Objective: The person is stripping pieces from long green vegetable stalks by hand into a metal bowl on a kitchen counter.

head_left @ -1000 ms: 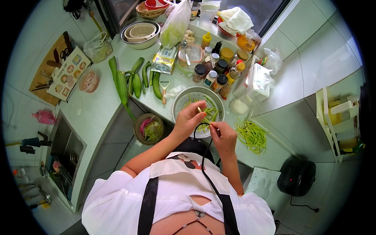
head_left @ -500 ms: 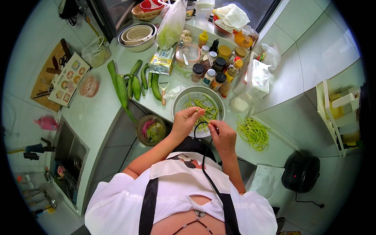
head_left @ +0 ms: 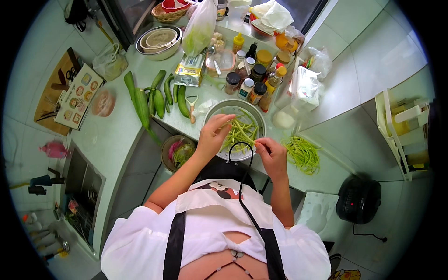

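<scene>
pale counter [head_left: 109,135], tiled walls [head_left: 359,79], left hand [head_left: 213,135] loosely spread, right hand [head_left: 273,156] pinching green bean [head_left: 253,142]

The person wears a loose white top [head_left: 130,238] with wide short sleeves and a twisted knot [head_left: 235,243] at the chest, under a pale apron [head_left: 210,209] with broad black straps [head_left: 173,247] and a red-and-black cartoon print [head_left: 226,190]. A dark cord necklace [head_left: 237,254] carries light beads; a thin black cable [head_left: 242,186] loops down the front. The left hand [head_left: 214,135] and right hand [head_left: 273,158] are bare.
</scene>
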Tool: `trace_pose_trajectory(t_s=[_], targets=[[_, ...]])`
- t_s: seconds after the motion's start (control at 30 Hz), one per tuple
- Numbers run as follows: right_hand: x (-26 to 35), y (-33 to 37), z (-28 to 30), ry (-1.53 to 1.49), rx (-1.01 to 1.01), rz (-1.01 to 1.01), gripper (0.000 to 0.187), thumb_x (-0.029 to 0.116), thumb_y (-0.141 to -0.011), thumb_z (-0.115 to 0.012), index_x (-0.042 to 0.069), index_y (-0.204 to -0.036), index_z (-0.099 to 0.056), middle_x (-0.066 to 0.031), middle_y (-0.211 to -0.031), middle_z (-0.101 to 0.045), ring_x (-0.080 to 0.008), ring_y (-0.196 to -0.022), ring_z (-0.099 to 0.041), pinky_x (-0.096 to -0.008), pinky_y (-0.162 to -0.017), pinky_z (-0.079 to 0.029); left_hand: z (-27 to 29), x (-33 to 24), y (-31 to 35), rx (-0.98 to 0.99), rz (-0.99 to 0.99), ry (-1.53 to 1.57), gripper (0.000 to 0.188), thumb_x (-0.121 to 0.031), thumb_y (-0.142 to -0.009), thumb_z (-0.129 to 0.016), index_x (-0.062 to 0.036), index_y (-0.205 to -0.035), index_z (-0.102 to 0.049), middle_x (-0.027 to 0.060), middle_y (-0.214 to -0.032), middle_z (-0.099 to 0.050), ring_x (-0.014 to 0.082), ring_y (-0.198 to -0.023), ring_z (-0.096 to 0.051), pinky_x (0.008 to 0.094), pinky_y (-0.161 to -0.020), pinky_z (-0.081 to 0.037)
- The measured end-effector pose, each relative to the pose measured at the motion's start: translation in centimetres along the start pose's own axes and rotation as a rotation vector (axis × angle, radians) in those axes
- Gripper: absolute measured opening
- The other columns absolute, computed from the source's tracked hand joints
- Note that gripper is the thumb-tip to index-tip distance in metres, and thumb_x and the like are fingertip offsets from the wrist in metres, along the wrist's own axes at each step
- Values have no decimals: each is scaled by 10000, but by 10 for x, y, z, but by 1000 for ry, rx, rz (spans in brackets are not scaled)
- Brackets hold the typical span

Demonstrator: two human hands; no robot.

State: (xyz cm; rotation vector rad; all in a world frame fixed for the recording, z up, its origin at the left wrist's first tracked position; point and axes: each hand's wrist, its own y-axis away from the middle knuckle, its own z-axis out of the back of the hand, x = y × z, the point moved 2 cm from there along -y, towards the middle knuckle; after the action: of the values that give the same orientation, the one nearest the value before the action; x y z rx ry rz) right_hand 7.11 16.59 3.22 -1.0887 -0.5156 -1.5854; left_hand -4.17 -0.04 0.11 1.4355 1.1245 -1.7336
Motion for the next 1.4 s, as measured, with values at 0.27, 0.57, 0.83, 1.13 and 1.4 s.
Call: trace_pose_trajectory(t_s=[0.27, 0.57, 0.83, 1.13, 1.4], targets=[[10, 3, 0, 29, 22, 7, 103, 98, -831, -644, 6, -875, -643, -69, -721, -623, -138, -603, -564, -260, -561, -446, -2, -34, -4, -43, -606, -827, 458, -54, -692, -664, -155, -1136, -613, 115, -1213, -520, 291, -1102, -518, 376, -860, -465], [18, 5, 0, 251, -55, 94, 86, 80, -809, -653, 20, -870, -648, -98, -757, -635, -169, -574, -590, -268, -545, -462, -2, -13, 6, 138, -497, -757, 276, -62, -763, -626, -51, -1039, -616, 116, -983, -653, 284, -879, -636, 368, -750, -511], [34, 11, -13, 275, -140, 110, 84, 110, -768, -681, 59, -819, -638, -89, -736, -636, -239, -605, -622, -320, -551, -482, -9, -19, 7, 81, -210, -607, 248, -75, -845, -578, -22, -1087, -582, 132, -965, -661, 277, -817, -650, 321, -693, -516], [35, 12, -18, 259, -275, 154, 105, 68, -730, -708, 59, -809, -639, -82, -708, -628, -223, -556, -602, -307, -521, -475, -21, -20, 10, 90, -99, 62, 327, -134, -907, -546, 36, -1183, -504, 136, -1053, -625, 193, -943, -615, 298, -818, -481], [39, 13, -27, 257, -231, 228, 105, 65, -749, -707, 38, -832, -648, -94, -704, -631, -187, -559, -596, -284, -518, -468, -17, -11, 12, 123, 4, 122, 281, -138, -924, -528, 27, -1152, -527, 114, -1009, -642, 162, -916, -615, 277, -797, -479]])
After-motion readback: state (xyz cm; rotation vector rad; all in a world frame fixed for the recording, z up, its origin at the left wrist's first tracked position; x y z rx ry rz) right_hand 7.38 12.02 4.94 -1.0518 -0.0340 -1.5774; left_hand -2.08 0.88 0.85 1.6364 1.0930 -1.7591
